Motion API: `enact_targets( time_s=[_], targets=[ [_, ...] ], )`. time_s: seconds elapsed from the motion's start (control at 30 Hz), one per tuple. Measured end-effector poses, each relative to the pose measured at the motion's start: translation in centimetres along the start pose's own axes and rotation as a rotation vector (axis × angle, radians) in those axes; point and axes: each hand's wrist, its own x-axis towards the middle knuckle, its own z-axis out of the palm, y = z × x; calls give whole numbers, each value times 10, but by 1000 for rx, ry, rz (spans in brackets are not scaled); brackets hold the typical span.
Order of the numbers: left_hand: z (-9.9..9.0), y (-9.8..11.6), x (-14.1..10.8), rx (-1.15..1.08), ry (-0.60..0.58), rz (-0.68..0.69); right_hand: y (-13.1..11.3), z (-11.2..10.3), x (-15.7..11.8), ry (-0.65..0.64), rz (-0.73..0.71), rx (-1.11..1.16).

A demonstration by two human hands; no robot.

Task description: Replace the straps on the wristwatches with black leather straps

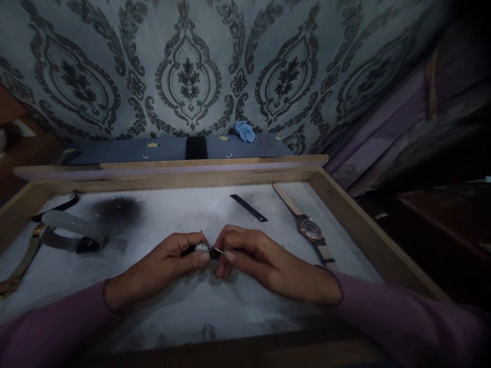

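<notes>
My left hand is closed around a small watch with a white round dial, its thumb at the lower edge of the dial. A short dark piece sticks out at the watch's right side. My right hand pinches there, touching the dark piece, with a thin light-coloured item between thumb and fingers, too small to make out. Both hands are close together, over the middle of the white-bottomed wooden tray.
Right of my hands lies a watch with a beige strap; beyond them, a black blade. At left are a grey-strapped watch and a gold-toned watch. Behind the tray are a black phone-like object and a blue cloth.
</notes>
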Motion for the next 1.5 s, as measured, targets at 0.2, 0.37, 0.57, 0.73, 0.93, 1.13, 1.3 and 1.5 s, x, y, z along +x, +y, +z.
enact_targets(
  time_s=[0.2,0.37,0.57,0.73,0.93,1.13,1.3,1.5],
  targets=[
    [-2,1,2,-29,-31,-15,-1,-4,1,-28,12,-36],
    [-2,2,2,-32,-47,-11,-1,-3,0,-40,17,-34],
    [-2,5,1,-15,-61,-19,-2,-4,2,-62,32,20],
    [-2,6,2,14,-77,-16,-3,-4,1,-83,67,57],
    [-3,6,1,25,-100,-30,-2,-5,1,-99,95,121],
    [-2,8,1,50,-114,-29,-2,-5,2,-108,118,141],
    [-3,7,1,47,-130,-33,-1,-5,2,-124,150,167],
    [-3,7,2,122,-135,-30,-1,-6,2,-147,156,173]
  ],
)
